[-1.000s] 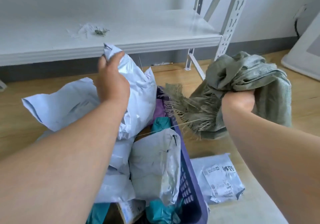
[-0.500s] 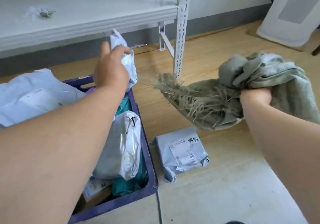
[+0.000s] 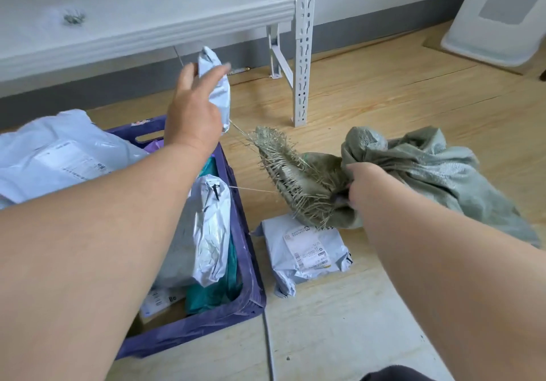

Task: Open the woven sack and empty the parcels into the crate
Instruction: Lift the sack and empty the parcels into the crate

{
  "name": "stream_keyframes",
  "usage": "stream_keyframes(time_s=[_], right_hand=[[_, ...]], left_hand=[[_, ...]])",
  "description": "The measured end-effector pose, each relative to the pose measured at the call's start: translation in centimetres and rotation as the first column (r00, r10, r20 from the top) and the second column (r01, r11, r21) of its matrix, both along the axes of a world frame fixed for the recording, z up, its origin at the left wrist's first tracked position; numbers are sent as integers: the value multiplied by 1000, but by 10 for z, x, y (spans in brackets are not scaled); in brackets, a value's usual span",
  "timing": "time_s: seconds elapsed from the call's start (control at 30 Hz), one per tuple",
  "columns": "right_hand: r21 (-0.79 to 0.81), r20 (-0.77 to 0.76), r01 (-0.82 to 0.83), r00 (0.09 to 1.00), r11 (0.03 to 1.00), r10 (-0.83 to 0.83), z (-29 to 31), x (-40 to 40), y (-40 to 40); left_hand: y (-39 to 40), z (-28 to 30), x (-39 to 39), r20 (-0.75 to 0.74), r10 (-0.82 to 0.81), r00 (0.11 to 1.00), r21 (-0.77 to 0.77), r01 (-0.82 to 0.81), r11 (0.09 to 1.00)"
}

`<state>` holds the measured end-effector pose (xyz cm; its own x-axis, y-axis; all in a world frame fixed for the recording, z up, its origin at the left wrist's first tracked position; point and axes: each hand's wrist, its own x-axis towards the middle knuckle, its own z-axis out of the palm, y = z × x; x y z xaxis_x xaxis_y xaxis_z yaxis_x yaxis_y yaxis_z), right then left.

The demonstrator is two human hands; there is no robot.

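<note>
My left hand (image 3: pixel 193 112) grips a crumpled pale-blue parcel (image 3: pixel 215 85) above the far right corner of the purple crate (image 3: pixel 236 227). The crate holds several grey, white and teal parcels (image 3: pixel 206 233). My right hand (image 3: pixel 366 185) is closed on the bunched green woven sack (image 3: pixel 413 162), held low over the floor to the right of the crate, its frayed open end (image 3: pixel 280 162) pointing left. Loose threads run from the frayed end toward the crate. One grey parcel with a label (image 3: pixel 304 250) lies on the floor just right of the crate.
A white metal shelf (image 3: pixel 147 26) with a slotted upright post (image 3: pixel 301 56) stands behind the crate. A large pale parcel (image 3: pixel 59 150) overhangs the crate's left side. A white panel (image 3: pixel 499 14) leans at the far right on the wooden floor.
The view has swung right and down. My right hand has lowered the sack toward the floor. My left hand keeps the pale-blue parcel raised over the crate's corner.
</note>
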<state>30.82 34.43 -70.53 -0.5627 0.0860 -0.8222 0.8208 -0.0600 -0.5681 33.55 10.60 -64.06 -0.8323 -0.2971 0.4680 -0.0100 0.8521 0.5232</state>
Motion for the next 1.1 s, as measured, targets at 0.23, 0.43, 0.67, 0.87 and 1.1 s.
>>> stream_keyframes(time_s=[0.23,0.43,0.67,0.87,1.1], right_hand=[[-291,-108,-159,985,943,133,8,26,-109],[121,-550,-170,809,978,209,38,12,-155],[492,-618,-198,606,848,501,51,-1,-196],[420,-503,-454,604,786,618,56,2,-224],[326,-613,-331,639,885,465,51,11,-244]], left_hand=[[-34,-1,26,9,93,996,75,-94,993],[-79,18,47,54,196,979,239,-204,949],[-138,37,91,-46,111,993,552,-68,831],[-183,23,117,-67,206,976,776,-79,626],[-157,36,99,-394,303,868,-63,-355,933]])
